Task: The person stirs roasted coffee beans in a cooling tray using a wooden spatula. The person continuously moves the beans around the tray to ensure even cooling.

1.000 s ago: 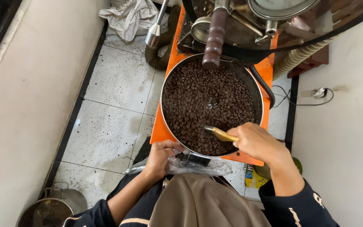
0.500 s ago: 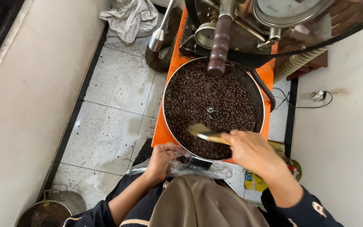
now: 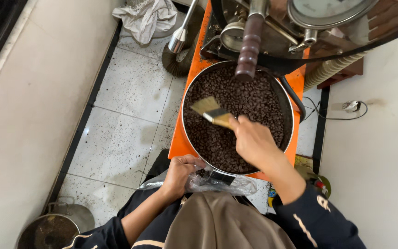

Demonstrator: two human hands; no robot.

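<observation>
A round metal tray point(image 3: 290, 108) full of dark roasted coffee beans point(image 3: 249, 99) sits on an orange machine base point(image 3: 186, 133). My right hand point(image 3: 253, 140) reaches over the beans and grips a flat paintbrush point(image 3: 212, 110) with pale bristles, its tip over the left part of the tray. My left hand point(image 3: 180, 174) is closed on a clear plastic bag point(image 3: 217, 183) held just under a small metal outlet at the tray's near rim.
A roaster drum with a dark wooden handle point(image 3: 248, 44) and a round gauge point(image 3: 328, 11) overhangs the tray's far side. On the tiled floor lie a crumpled cloth point(image 3: 147, 17), a hand broom point(image 3: 180, 50) and a metal pot point(image 3: 54, 228). A corrugated hose point(image 3: 330, 69) runs right.
My right hand has swept the brush from the tray's near right edge up and leftward across the beans. My left hand stays on the bag.
</observation>
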